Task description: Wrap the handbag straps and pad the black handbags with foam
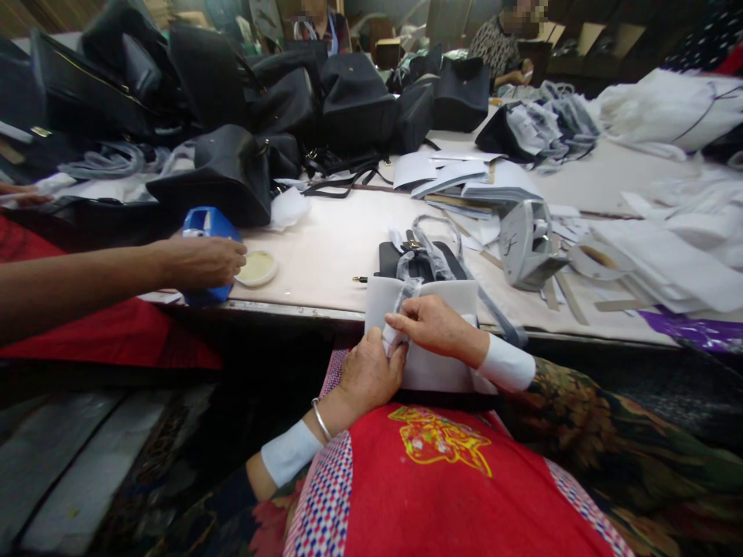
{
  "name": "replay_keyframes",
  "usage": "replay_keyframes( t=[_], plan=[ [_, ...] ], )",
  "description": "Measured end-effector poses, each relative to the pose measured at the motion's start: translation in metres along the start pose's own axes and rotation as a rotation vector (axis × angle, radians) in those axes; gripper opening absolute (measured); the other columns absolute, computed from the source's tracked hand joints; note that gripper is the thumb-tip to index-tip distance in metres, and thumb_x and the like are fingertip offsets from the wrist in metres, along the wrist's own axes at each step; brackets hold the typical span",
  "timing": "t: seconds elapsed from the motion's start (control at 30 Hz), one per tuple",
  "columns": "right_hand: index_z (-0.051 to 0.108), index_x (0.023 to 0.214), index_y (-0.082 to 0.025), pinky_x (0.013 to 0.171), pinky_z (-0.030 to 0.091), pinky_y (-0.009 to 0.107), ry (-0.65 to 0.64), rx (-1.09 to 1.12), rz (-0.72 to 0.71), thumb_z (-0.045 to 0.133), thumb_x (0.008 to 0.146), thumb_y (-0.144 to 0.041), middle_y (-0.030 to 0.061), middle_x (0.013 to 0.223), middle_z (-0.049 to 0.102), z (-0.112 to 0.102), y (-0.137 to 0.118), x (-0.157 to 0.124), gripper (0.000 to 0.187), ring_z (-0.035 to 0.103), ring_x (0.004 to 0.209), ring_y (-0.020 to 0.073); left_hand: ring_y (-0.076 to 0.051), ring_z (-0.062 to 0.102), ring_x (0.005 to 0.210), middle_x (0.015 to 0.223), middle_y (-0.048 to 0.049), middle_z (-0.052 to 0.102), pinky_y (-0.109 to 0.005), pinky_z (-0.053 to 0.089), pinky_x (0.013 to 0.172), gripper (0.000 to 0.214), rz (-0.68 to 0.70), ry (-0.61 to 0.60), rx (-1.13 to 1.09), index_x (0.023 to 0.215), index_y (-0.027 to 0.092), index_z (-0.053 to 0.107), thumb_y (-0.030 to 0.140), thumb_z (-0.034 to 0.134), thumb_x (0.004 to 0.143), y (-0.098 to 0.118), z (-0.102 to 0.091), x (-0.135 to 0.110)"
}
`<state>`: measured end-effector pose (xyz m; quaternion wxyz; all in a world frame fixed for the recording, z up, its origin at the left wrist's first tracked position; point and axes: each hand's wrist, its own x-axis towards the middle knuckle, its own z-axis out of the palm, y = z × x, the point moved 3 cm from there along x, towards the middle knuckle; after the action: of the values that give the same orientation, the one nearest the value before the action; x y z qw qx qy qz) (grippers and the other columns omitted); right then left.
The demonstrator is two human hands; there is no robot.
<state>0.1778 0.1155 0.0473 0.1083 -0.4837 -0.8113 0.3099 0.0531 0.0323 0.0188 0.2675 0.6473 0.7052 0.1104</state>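
Observation:
A small black handbag (429,264) leans at the table edge in front of my lap. Its front is covered by a white foam sheet (441,371), and its handles (433,246) are wrapped in clear plastic film. My left hand (368,375) has its thumb and fingers closed on a white wrapped strip (395,333) in front of the sheet. From the right, my right hand (441,329) pinches the same strip a little higher, fingers curled. What the strip covers is hidden. A film-wrapped strap (499,309) hangs to the right of the bag.
At left, a co-worker's hand (200,261) is on a blue tape dispenser (212,220), beside a round pale dish (256,268). Black bags (357,100) crowd the back left. A grey tape dispenser (525,244), paper stack (499,183) and foam sheets (685,255) lie right.

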Motion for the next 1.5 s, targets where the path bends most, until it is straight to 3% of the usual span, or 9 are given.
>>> replay_keyframes(
  t=[0.13,0.4,0.7,0.87,1.0,1.13,1.23,1.37,1.5],
  plan=[
    [0.061,0.059,-0.018,0.053,0.023,0.029,-0.027,-0.102,0.051,0.059,0.090,-0.055,0.0016,0.057,0.057,0.002,-0.008,-0.004,0.048,0.044,0.053,0.0126,-0.032,0.073,0.090,0.098,-0.0151,0.073,-0.036,0.049,0.068,0.029,-0.005,0.019,-0.037,0.110,0.019,0.053,0.044,0.047,0.096,0.002,-0.001,0.003],
    [0.066,0.065,-0.018,0.056,0.023,0.030,0.061,-0.275,-0.040,0.058,0.092,-0.042,0.0052,0.063,0.064,0.004,-0.008,-0.002,0.038,0.050,0.059,0.0151,-0.030,0.074,0.088,0.095,-0.0158,0.074,-0.035,0.050,0.070,0.029,0.016,0.022,0.011,0.109,0.017,0.053,0.042,0.044,0.098,-0.002,0.012,0.009],
    [0.063,0.061,-0.017,0.056,0.025,0.029,0.041,-0.154,-0.061,0.060,0.092,-0.042,0.0019,0.059,0.059,0.009,0.002,0.007,0.041,0.045,0.055,0.0121,-0.029,0.073,0.087,0.093,-0.0153,0.074,-0.033,0.048,0.070,0.030,-0.008,-0.050,-0.160,0.105,0.016,0.056,0.044,0.050,0.096,-0.013,0.018,0.006],
    [0.063,0.068,-0.016,0.060,0.035,0.025,0.153,0.108,-0.152,0.059,0.093,-0.038,-0.0004,0.062,0.059,-0.020,0.006,-0.001,0.033,0.051,0.060,0.0118,-0.023,0.070,0.083,0.093,-0.0085,0.073,-0.030,0.050,0.071,0.032,0.042,-0.032,-0.423,0.105,0.017,0.061,0.047,0.054,0.094,-0.024,0.010,0.007],
    [0.067,0.080,-0.018,0.063,0.041,0.027,0.462,0.145,-0.012,0.058,0.091,-0.038,0.0018,0.069,0.065,-0.056,0.038,-0.030,0.025,0.057,0.063,0.0151,-0.024,0.068,0.091,0.101,-0.0082,0.072,-0.032,0.050,0.080,0.033,0.087,0.152,-0.178,0.111,0.019,0.061,0.045,0.061,0.091,-0.026,-0.003,0.001],
    [0.070,0.085,-0.019,0.065,0.045,0.029,0.612,0.058,0.184,0.060,0.086,-0.037,0.0042,0.074,0.069,-0.067,0.086,-0.066,0.021,0.062,0.066,0.0187,-0.026,0.063,0.103,0.109,-0.0118,0.066,-0.036,0.049,0.091,0.041,0.165,0.319,0.036,0.125,0.019,0.061,0.046,0.054,0.095,-0.027,-0.004,-0.001],
    [0.070,0.084,-0.019,0.069,0.047,0.032,0.620,0.039,0.293,0.057,0.085,-0.039,0.0055,0.076,0.071,-0.055,0.118,-0.091,0.023,0.064,0.069,0.0212,-0.032,0.055,0.116,0.126,-0.0176,0.059,-0.046,0.045,0.099,0.048,0.235,0.455,0.234,0.139,0.021,0.056,0.043,0.052,0.096,-0.030,0.000,0.003],
    [0.072,0.090,-0.019,0.076,0.050,0.036,0.555,0.091,0.393,0.056,0.087,-0.044,0.0077,0.085,0.074,-0.029,0.144,-0.114,0.030,0.068,0.077,0.0241,-0.034,0.050,0.125,0.135,-0.0160,0.055,-0.053,0.041,0.105,0.040,0.372,0.383,0.378,0.135,0.026,0.061,0.027,0.045,0.099,-0.022,0.003,0.011],
    [0.072,0.095,-0.017,0.078,0.050,0.036,0.554,0.189,0.392,0.054,0.090,-0.047,0.0089,0.088,0.075,-0.016,0.148,-0.125,0.035,0.068,0.080,0.0247,-0.035,0.044,0.134,0.140,-0.0172,0.051,-0.054,0.038,0.111,0.033,0.483,0.470,0.319,0.124,0.022,0.067,0.029,0.055,0.094,-0.004,-0.013,0.008]
  ],
)
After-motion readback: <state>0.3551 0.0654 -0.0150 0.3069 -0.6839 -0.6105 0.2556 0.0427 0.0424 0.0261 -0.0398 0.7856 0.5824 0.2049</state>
